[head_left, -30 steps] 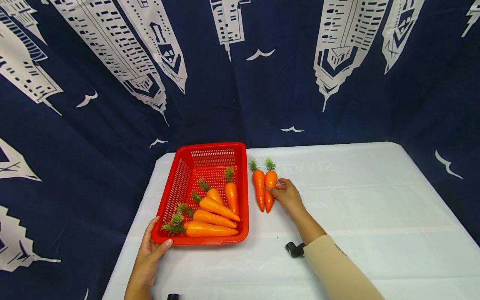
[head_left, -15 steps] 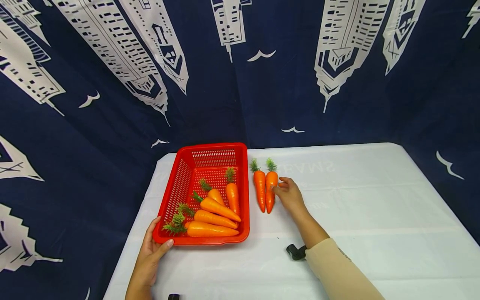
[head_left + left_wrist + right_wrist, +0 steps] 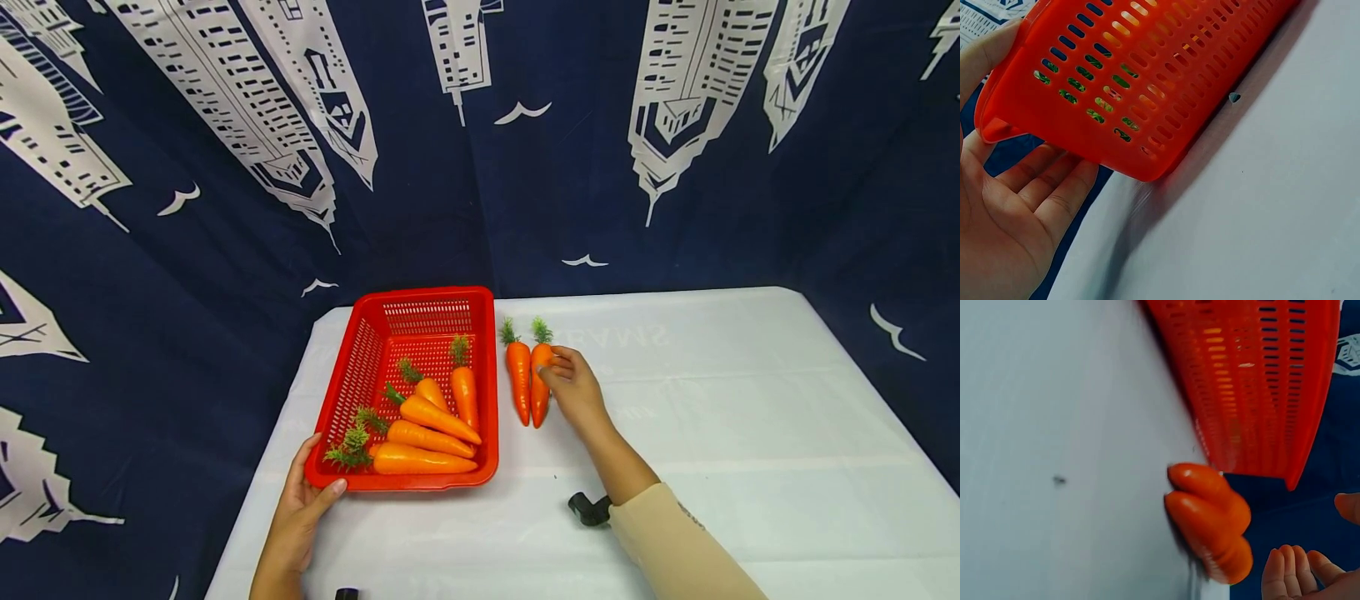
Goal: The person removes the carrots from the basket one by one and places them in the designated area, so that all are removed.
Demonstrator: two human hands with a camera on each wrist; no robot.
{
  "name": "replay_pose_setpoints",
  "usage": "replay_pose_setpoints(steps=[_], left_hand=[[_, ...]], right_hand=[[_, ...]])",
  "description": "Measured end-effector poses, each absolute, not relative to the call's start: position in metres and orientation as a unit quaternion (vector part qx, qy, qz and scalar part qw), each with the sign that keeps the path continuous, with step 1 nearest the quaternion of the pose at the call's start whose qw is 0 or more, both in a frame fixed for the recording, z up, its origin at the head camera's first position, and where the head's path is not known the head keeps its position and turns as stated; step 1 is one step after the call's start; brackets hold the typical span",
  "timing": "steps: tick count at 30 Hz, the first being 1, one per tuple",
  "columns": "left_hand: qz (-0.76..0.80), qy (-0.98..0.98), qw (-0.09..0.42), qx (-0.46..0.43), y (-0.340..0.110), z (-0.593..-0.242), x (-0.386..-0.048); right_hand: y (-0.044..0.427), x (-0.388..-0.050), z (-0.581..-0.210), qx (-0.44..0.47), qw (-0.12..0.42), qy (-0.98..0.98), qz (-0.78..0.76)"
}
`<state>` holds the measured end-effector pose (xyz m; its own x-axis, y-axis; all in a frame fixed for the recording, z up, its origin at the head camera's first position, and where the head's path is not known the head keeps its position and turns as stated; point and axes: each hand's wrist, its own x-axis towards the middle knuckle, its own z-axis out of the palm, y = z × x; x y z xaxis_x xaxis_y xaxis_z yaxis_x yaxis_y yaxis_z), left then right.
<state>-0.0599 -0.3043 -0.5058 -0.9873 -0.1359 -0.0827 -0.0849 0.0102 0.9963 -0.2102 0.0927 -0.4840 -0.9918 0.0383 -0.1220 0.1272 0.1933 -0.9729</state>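
Observation:
A red plastic basket (image 3: 386,483) with slotted walls stands on the left of the table and has several orange toy carrots (image 3: 423,457) with green tops in it. My left hand (image 3: 294,512) holds its near left corner, thumb on the rim and fingers beneath the lip, as the left wrist view shows. Two more carrots lie side by side just right of the basket: a left carrot (image 3: 518,379) and a right carrot (image 3: 539,400). Over the upper part of the right one hovers my right hand (image 3: 577,392); in the right wrist view its thumb and fingers are spread apart, off the carrots.
White cloth covers the table (image 3: 712,417). A dark blue curtain (image 3: 555,192) printed with white buildings hangs behind it. Below my right forearm lies a small black object (image 3: 588,508), partly hidden by the sleeve. Another black piece (image 3: 347,593) shows at the bottom edge.
My right hand has shifted slightly away from me, toward the leafy end of the right carrot. The basket, the left hand and the carrots stay where they were.

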Motion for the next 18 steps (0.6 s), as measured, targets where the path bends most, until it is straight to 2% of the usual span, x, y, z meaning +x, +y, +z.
replay_pose_setpoints(steps=[18], left_hand=[[-0.696,-0.712,0.012,0.091,-0.303,-0.504,-0.059]], right_hand=[[0.072,-0.19,-0.462,-0.019,0.042,0.753,-0.656]])
